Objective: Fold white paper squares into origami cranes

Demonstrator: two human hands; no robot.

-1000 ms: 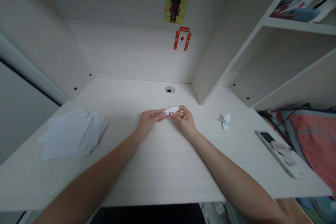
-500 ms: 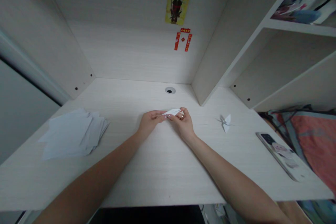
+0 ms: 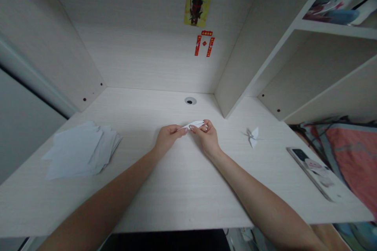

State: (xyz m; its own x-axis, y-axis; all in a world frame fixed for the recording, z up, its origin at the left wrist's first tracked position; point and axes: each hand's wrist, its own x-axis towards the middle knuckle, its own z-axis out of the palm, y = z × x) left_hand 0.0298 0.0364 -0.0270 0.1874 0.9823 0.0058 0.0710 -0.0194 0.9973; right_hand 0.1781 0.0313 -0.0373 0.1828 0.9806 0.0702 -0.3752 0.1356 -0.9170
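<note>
A small folded white paper is held between both hands, a little above the middle of the desk. My left hand pinches its left end between thumb and fingers. On the other end, my right hand grips with the thumb in front and the fingers behind; a ring shows on one finger. The fingers partly cover the paper, so its full shape is hidden. Off to the right, a folded white paper crane lies on the pale desk.
At the left lies a loose stack of white paper sheets. A phone rests near the right edge. Behind the hands are a round cable hole and an upright partition. A red and grey cloth is beyond the desk.
My right hand has shifted very slightly right, and its thumb has moved a little apart from the left thumb. Both hands still hold the folded paper.
</note>
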